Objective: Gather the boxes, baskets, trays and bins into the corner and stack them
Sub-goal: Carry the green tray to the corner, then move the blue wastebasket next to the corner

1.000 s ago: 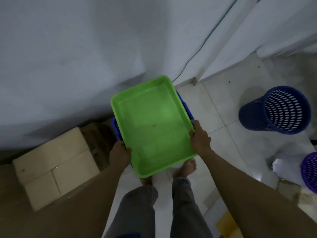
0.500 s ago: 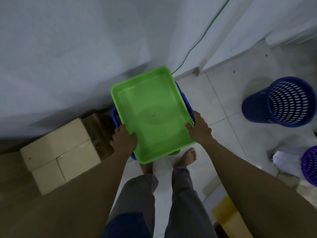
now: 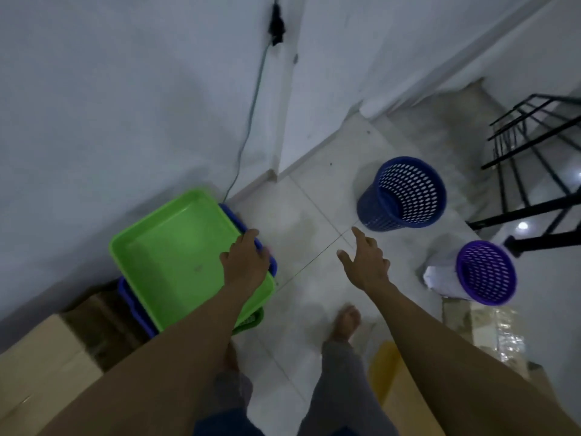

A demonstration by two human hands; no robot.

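Note:
A green tray [image 3: 176,250] lies on top of a blue basket [image 3: 134,305] in the corner by the wall. My left hand [image 3: 246,261] rests on the tray's right rim with relaxed fingers. My right hand [image 3: 364,261] hovers over the floor tiles with fingers spread, holding nothing, stretched toward a dark blue perforated bin [image 3: 401,195]. A purple perforated bin [image 3: 485,272] stands further right. A cardboard box [image 3: 41,369] sits to the left of the stack.
A green cable [image 3: 251,114] runs down the wall to the corner. A black metal stair railing [image 3: 534,171] is at the right. White paper [image 3: 438,276] lies beside the purple bin; a yellow item [image 3: 385,372] and flattened cardboard [image 3: 490,328] lie lower right.
The tray has settled on the blue basket. My right hand let go of it and swung right toward the blue bin; my left hand shifted to the tray's right rim. The view turned right.

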